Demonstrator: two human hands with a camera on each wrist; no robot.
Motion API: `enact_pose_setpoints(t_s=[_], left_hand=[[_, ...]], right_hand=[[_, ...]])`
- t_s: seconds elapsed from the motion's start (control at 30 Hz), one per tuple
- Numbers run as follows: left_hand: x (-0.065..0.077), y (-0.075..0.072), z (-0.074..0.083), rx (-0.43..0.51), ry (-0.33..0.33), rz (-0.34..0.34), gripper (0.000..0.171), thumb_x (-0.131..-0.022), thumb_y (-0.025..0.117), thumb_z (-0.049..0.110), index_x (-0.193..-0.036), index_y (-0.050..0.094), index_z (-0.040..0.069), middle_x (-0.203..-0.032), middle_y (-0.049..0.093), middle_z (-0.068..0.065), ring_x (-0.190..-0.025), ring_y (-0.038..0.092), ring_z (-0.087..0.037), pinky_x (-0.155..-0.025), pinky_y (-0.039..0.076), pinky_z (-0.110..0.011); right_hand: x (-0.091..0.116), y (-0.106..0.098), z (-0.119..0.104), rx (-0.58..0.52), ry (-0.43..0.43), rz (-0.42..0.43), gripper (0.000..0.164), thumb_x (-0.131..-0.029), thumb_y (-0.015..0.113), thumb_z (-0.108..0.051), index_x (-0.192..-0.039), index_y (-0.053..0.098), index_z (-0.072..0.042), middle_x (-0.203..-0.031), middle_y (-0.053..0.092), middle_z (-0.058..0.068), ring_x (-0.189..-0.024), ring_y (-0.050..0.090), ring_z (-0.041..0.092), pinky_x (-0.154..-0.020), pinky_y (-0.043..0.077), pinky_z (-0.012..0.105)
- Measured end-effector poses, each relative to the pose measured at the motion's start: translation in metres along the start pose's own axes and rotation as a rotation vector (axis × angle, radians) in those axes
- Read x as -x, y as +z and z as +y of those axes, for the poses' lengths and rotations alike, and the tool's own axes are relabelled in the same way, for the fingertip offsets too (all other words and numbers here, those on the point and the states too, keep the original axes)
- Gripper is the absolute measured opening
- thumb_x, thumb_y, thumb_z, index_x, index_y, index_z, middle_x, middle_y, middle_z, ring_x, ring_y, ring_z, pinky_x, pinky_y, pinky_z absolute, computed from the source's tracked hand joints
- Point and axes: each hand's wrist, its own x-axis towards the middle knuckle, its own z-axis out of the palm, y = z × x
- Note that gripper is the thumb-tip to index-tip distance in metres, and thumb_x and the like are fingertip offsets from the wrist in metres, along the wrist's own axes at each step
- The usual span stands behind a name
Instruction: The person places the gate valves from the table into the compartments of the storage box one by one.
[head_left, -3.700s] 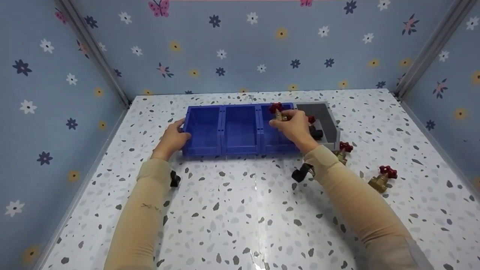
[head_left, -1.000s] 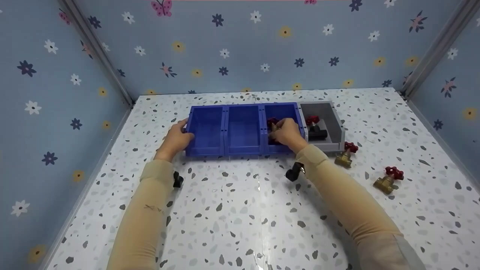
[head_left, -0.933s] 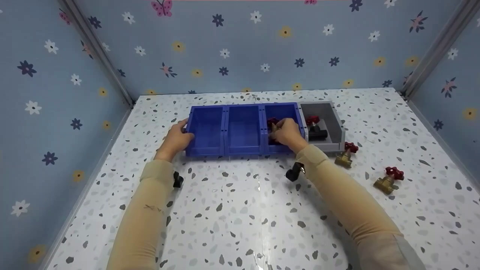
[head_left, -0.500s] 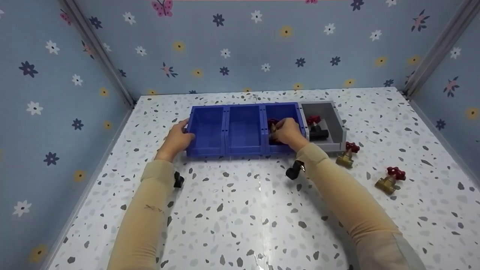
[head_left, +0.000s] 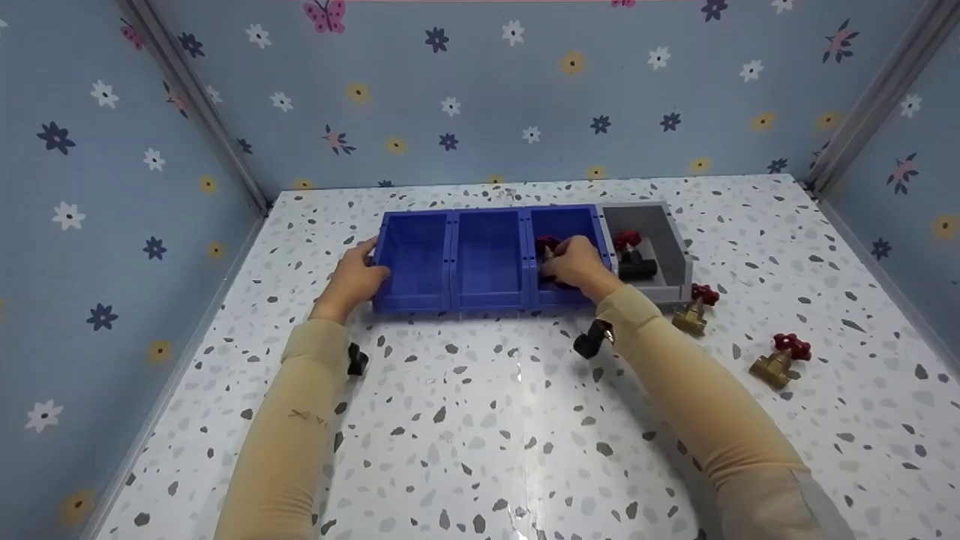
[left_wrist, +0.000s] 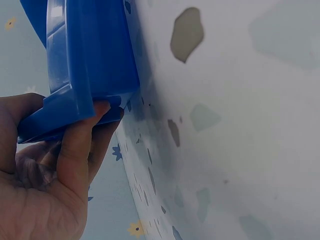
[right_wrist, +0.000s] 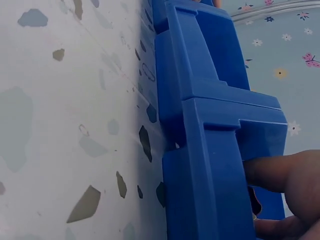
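Note:
My left hand (head_left: 351, 276) grips the outer side of the leftmost blue bin (head_left: 415, 301), thumb over the rim. In the left wrist view, fingers (left_wrist: 76, 155) curl round the bin's wall from outside. My right hand (head_left: 579, 264) reaches down into the third blue bin (head_left: 568, 217). It pinches a brass valve with a red handwheel (head_left: 547, 244), mostly hidden by the fingers. The right wrist view shows only a small dark-red part of the valve (right_wrist: 255, 201) between thumb and finger. The second blue bin (head_left: 489, 300) stands between, joined in the row.
A grey bin (head_left: 670, 259) ends the row at right, holding a red-handled valve with a black body (head_left: 636, 267). On the speckled table (head_left: 465, 435), one brass valve (head_left: 691, 316) lies near the grey bin and another (head_left: 776, 367) further right. A patterned wall (head_left: 487, 97) stands behind.
Since the oldest frame, my right hand has lowered the brass valve from above the third bin down into it. Over the last second the right hand moved only slightly; the left stayed put.

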Motion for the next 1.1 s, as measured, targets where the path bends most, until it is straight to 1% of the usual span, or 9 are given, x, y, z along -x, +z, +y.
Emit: enact_pose_setpoints(t_s=[0.1,0.17,0.27,0.4,0.47,0.7,0.87,0.97,1.1], left_hand=[[0.000,0.000,0.002,-0.006,-0.001,-0.002,0.079,-0.100,0.053,0.009,-0.174,0.025,0.010,-0.170,0.040,-0.029,-0.159,0.041,-0.044,-0.129,0.037,-0.058],[0.000,0.000,0.003,-0.011,0.006,-0.002,0.079,-0.100,0.053,0.008,-0.174,0.025,0.009,-0.170,0.040,-0.029,-0.159,0.041,-0.044,-0.129,0.037,-0.058],[0.000,-0.001,0.006,-0.014,0.014,-0.001,0.079,-0.100,0.053,0.008,-0.174,0.026,0.009,-0.169,0.041,-0.030,-0.158,0.042,-0.044,-0.129,0.037,-0.058],[-0.001,-0.002,0.006,-0.012,0.020,-0.001,0.079,-0.100,0.052,0.008,-0.174,0.026,0.010,-0.170,0.041,-0.029,-0.158,0.042,-0.044,-0.129,0.037,-0.059],[-0.001,-0.002,0.005,-0.023,0.017,0.001,0.079,-0.099,0.052,0.008,-0.174,0.026,0.010,-0.170,0.040,-0.029,-0.159,0.040,-0.044,-0.130,0.035,-0.060],[-0.003,-0.001,0.001,-0.036,0.018,0.013,0.078,-0.099,0.053,0.010,-0.173,0.028,0.010,-0.169,0.042,-0.029,-0.158,0.042,-0.043,-0.130,0.036,-0.059],[-0.002,0.000,0.001,-0.034,0.024,0.012,0.078,-0.099,0.052,0.008,-0.173,0.027,0.009,-0.168,0.042,-0.030,-0.156,0.044,-0.044,-0.128,0.038,-0.059],[-0.001,0.000,0.001,-0.030,0.014,0.008,0.078,-0.100,0.051,0.008,-0.174,0.026,0.009,-0.168,0.043,-0.030,-0.156,0.045,-0.044,-0.127,0.040,-0.059],[0.000,0.001,0.001,-0.032,-0.002,0.008,0.077,-0.101,0.051,0.009,-0.174,0.026,0.010,-0.168,0.042,-0.030,-0.157,0.043,-0.044,-0.127,0.040,-0.060]], right_hand=[[0.002,-0.002,0.000,-0.025,-0.022,-0.001,0.017,-0.094,0.079,-0.013,-0.099,0.067,-0.002,-0.097,0.066,0.008,-0.072,0.063,0.012,-0.070,0.055,0.027],[0.003,-0.004,0.000,-0.034,-0.020,-0.005,0.016,-0.096,0.077,-0.015,-0.095,0.064,-0.005,-0.090,0.061,0.005,-0.073,0.059,0.013,-0.070,0.052,0.028],[0.005,-0.006,-0.003,-0.048,-0.002,-0.018,0.022,-0.099,0.074,-0.019,-0.109,0.067,0.000,-0.104,0.063,0.009,-0.091,0.061,0.020,-0.082,0.053,0.033],[0.006,-0.007,-0.005,-0.055,0.027,-0.028,0.054,-0.105,0.069,-0.026,-0.145,0.057,0.008,-0.144,0.061,0.021,-0.129,0.059,0.029,-0.112,0.051,0.044],[0.007,-0.007,-0.005,-0.056,0.036,-0.031,0.061,-0.107,0.066,-0.028,-0.152,0.052,0.009,-0.153,0.058,0.023,-0.140,0.055,0.032,-0.121,0.047,0.048],[0.011,-0.006,-0.006,-0.053,0.058,-0.031,0.063,-0.109,0.063,-0.037,-0.154,0.051,0.006,-0.144,0.064,0.021,-0.140,0.056,0.031,-0.124,0.044,0.049],[0.015,-0.006,-0.006,-0.032,0.065,-0.036,0.071,-0.110,0.061,-0.042,-0.161,0.043,0.003,-0.156,0.057,0.021,-0.150,0.051,0.032,-0.128,0.041,0.050],[0.018,-0.007,-0.005,-0.033,0.038,-0.042,0.073,-0.110,0.061,-0.041,-0.163,0.040,0.004,-0.162,0.051,0.022,-0.153,0.048,0.034,-0.128,0.040,0.051],[0.020,-0.009,-0.004,-0.052,-0.013,-0.047,0.071,-0.110,0.061,-0.039,-0.161,0.041,0.005,-0.161,0.051,0.023,-0.150,0.050,0.035,-0.126,0.042,0.052]])
